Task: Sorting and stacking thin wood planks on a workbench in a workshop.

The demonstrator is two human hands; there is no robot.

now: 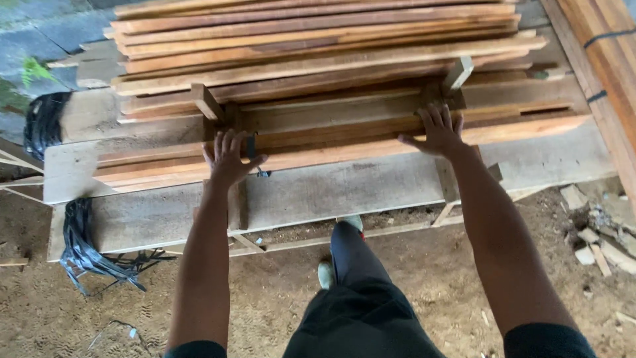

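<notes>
sawdust floor lay under a plank stack, where the left hand and right hand pressed open and flat, gripping nothing, on the front plank, which looked long, stiff, heavy, best held near both ends.

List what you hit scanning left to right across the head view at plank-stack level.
Black strapping bundle → left hand flat on the front planks → right hand flat on the same planks → second lumber stack bound with dark straps at far right.
</notes>
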